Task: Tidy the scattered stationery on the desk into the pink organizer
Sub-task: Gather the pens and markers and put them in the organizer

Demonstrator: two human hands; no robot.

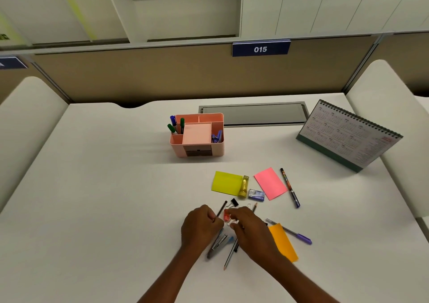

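While both hands are working over the heap at the near edge, I'm calling this early going: the pink organizer (pixel 218 149) is standing well back at the middle of the surface (pixel 92 186), carrying only three markers (pixel 182 124) in its left compartment and a blue tool (pixel 217 136), perhaps a stapler, at its right. Everything else is lying loose and waiting: yellow note (pixel 226 182), yellow tube (pixel 243 186), staple box (pixel 256 194), pink note (pixel 270 183), patterned pen (pixel 290 188), black binder clip (pixel 234 202), purple pen (pixel 290 232), orange note (pixel 283 242) and grey pens (pixel 217 244) beneath the left wrist. The left hand (pixel 200 226) is curling its grip in, apparently pinching the black pencil (pixel 221 211). The right hand (pixel 248 228) is bunching its grip over the red clip (pixel 226 215) and some paper clips, and I cannot tell whether it's holding any. Around us, I'm seeing a desk calendar (pixel 348 135) propped far right, a grey cable hatch (pixel 253 113) behind the organizer, a tan partition (pixel 139 75) wearing a number plate (pixel 261 48) reading 015, and pale shelving (pixel 185 12) above.
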